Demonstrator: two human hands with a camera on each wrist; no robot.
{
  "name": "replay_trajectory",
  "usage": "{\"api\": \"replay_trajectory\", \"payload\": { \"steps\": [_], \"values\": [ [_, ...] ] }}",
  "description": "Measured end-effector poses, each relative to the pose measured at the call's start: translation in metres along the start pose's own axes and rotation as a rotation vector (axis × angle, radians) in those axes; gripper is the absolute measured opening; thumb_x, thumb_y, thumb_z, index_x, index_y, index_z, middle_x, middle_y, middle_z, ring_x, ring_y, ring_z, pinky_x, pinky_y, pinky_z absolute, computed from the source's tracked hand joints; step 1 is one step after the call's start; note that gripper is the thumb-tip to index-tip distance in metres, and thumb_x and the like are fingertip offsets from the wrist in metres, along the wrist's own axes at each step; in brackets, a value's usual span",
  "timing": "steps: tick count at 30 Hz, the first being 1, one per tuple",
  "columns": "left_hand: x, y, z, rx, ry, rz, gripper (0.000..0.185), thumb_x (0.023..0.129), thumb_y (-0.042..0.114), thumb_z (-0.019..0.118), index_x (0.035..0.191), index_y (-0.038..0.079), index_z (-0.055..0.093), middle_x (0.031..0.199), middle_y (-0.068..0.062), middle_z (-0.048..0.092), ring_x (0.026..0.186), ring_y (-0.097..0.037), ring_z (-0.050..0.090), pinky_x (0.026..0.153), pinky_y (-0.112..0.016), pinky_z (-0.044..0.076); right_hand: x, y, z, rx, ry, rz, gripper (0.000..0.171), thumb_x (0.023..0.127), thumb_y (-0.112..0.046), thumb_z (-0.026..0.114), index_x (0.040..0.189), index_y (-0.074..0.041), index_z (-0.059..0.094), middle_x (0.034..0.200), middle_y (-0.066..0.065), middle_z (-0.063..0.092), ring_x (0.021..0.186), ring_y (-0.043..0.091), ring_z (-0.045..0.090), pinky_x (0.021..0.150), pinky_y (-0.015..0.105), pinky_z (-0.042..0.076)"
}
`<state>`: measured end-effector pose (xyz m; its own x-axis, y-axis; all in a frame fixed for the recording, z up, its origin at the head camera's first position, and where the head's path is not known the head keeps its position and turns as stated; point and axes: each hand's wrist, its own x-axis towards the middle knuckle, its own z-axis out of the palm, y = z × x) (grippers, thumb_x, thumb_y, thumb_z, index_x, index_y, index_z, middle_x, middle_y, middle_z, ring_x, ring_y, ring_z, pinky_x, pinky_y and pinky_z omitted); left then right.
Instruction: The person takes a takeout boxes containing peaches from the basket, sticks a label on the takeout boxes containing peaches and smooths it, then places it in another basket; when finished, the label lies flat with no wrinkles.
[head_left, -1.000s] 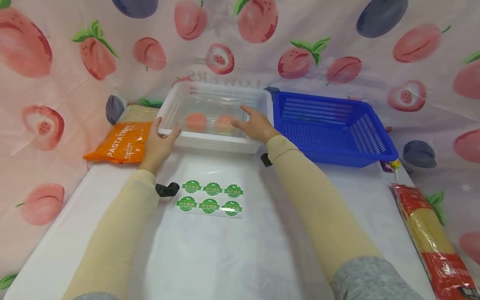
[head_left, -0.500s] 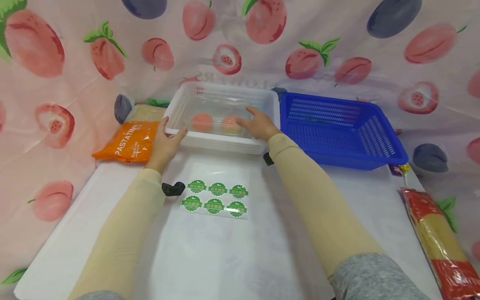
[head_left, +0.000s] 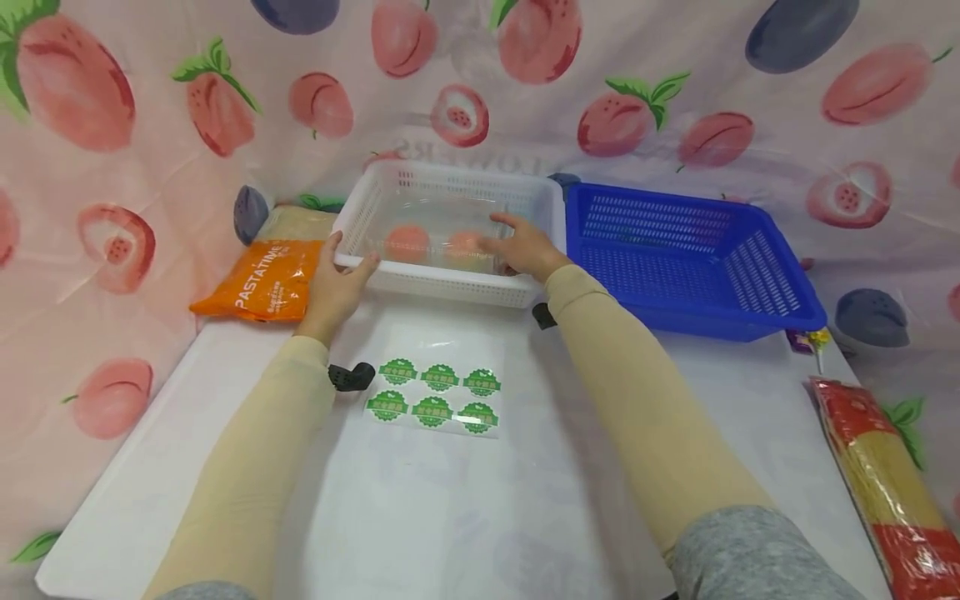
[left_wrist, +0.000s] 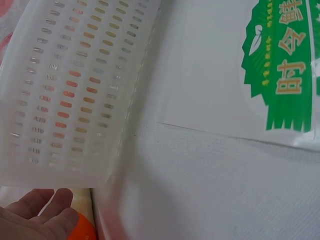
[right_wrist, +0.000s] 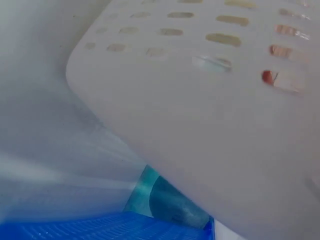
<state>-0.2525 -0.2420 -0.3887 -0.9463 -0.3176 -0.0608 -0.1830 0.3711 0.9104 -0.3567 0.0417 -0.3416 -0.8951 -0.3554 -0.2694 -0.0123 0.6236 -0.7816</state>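
A white perforated basket (head_left: pixel 442 283) stands against the back cloth. Inside it lies a clear plastic container (head_left: pixel 442 212) with two round orange-pink fruits (head_left: pixel 407 243) showing through; I cannot tell their kind. My left hand (head_left: pixel 333 287) is at the basket's front left corner, thumb at the front rim, fingers loosely bent in the left wrist view. Over the basket's right part reaches my right hand (head_left: pixel 525 250), at the container's right end, thumb and forefinger extended and spread apart. Its other fingers are hidden. The right wrist view mostly shows the basket's wall (right_wrist: pixel 175 115).
Right of the white basket stands a blue basket (head_left: pixel 675 321). An orange pasta bag (head_left: pixel 262 279) lies at the left. A sheet of green stickers (head_left: pixel 435 392) lies in front on the white table (head_left: pixel 450 517). A long red-and-yellow packet (head_left: pixel 877 467) lies along the right side.
The head view has shifted, so everything appears farther right. Both hands keep nearly the same places at the white basket. Nothing has been lifted out.
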Motion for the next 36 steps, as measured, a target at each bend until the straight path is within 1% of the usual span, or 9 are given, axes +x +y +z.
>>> {"api": "replay_trajectory", "payload": {
  "steps": [3, 4, 8, 12, 16, 21, 25, 30, 36],
  "values": [
    [0.0, 0.001, 0.003, 0.005, 0.001, -0.001, 0.093, 0.093, 0.059, 0.061, 0.162, 0.028, 0.007, 0.162, -0.015, 0.022, 0.139, -0.035, 0.038, 0.11, -0.049, 0.038, -0.004, 0.0, -0.004, 0.068, 0.038, -0.012, 0.068, 0.099, -0.039, 0.064, 0.157, -0.027, 0.033, 0.117, 0.009, 0.059, 0.07, 0.022, 0.059, 0.075, 0.032, 0.056],
    [0.0, 0.002, 0.003, 0.007, 0.002, -0.002, 0.093, 0.093, 0.059, 0.061, 0.162, 0.028, 0.007, 0.162, -0.015, 0.023, 0.139, -0.035, 0.038, 0.11, -0.049, 0.038, -0.006, 0.0, -0.005, 0.071, 0.044, -0.018, 0.066, 0.099, -0.038, 0.064, 0.157, -0.027, 0.034, 0.117, 0.01, 0.059, 0.071, 0.022, 0.061, 0.075, 0.032, 0.057],
    [0.0, 0.003, 0.004, 0.015, -0.003, 0.004, 0.094, 0.093, 0.06, 0.06, 0.162, 0.028, 0.006, 0.162, -0.015, 0.023, 0.139, -0.035, 0.038, 0.111, -0.05, 0.037, -0.014, -0.003, -0.011, 0.067, 0.075, -0.046, 0.064, 0.101, -0.034, 0.062, 0.157, -0.028, 0.033, 0.11, 0.015, 0.061, 0.072, 0.025, 0.064, 0.073, 0.034, 0.058],
    [-0.002, 0.003, 0.003, 0.008, -0.018, 0.008, 0.095, 0.093, 0.06, 0.061, 0.162, 0.027, 0.005, 0.162, -0.016, 0.022, 0.139, -0.035, 0.037, 0.111, -0.051, 0.035, -0.024, -0.006, -0.02, 0.052, 0.127, -0.083, 0.063, 0.101, -0.032, 0.062, 0.157, -0.028, 0.034, 0.105, 0.014, 0.06, 0.069, 0.024, 0.065, 0.071, 0.034, 0.058],
    [-0.002, 0.003, 0.002, 0.021, -0.017, 0.003, 0.095, 0.092, 0.062, 0.059, 0.162, 0.027, 0.005, 0.162, -0.014, 0.022, 0.139, -0.036, 0.035, 0.112, -0.054, 0.033, -0.037, -0.01, -0.03, 0.078, 0.174, -0.141, 0.061, 0.1, -0.028, 0.062, 0.156, -0.028, 0.036, 0.103, 0.014, 0.06, 0.066, 0.024, 0.065, 0.068, 0.035, 0.059],
    [-0.003, 0.004, 0.001, 0.028, -0.017, 0.006, 0.097, 0.092, 0.064, 0.059, 0.162, 0.027, 0.004, 0.162, -0.015, 0.023, 0.138, -0.037, 0.035, 0.112, -0.055, 0.033, -0.056, -0.014, -0.042, 0.121, 0.206, -0.191, 0.06, 0.099, -0.025, 0.065, 0.154, -0.027, 0.04, 0.096, 0.014, 0.056, 0.065, 0.021, 0.061, 0.068, 0.04, 0.06],
    [-0.004, 0.003, 0.001, 0.026, -0.033, 0.003, 0.097, 0.092, 0.064, 0.058, 0.162, 0.026, 0.003, 0.161, -0.015, 0.024, 0.136, -0.036, 0.037, 0.111, -0.054, 0.034, -0.073, -0.015, -0.05, 0.127, 0.224, -0.228, 0.059, 0.098, -0.022, 0.066, 0.152, -0.025, 0.043, 0.096, 0.012, 0.052, 0.062, 0.018, 0.057, 0.069, 0.044, 0.06],
    [-0.005, 0.003, 0.0, 0.03, -0.037, 0.001, 0.096, 0.093, 0.064, 0.057, 0.162, 0.026, 0.002, 0.16, -0.017, 0.026, 0.135, -0.037, 0.038, 0.111, -0.054, 0.035, -0.095, -0.01, -0.061, 0.117, 0.244, -0.263, 0.058, 0.097, -0.021, 0.066, 0.151, -0.024, 0.044, 0.099, 0.011, 0.048, 0.064, 0.017, 0.057, 0.064, 0.038, 0.06],
    [-0.005, 0.002, -0.001, 0.038, -0.034, 0.002, 0.098, 0.091, 0.065, 0.058, 0.162, 0.026, 0.002, 0.159, -0.019, 0.027, 0.136, -0.038, 0.037, 0.112, -0.056, 0.032, -0.125, 0.0, -0.07, 0.102, 0.274, -0.291, 0.058, 0.097, -0.019, 0.066, 0.151, -0.022, 0.045, 0.106, 0.013, 0.05, 0.067, 0.021, 0.062, 0.064, 0.036, 0.06]
  ]
}}
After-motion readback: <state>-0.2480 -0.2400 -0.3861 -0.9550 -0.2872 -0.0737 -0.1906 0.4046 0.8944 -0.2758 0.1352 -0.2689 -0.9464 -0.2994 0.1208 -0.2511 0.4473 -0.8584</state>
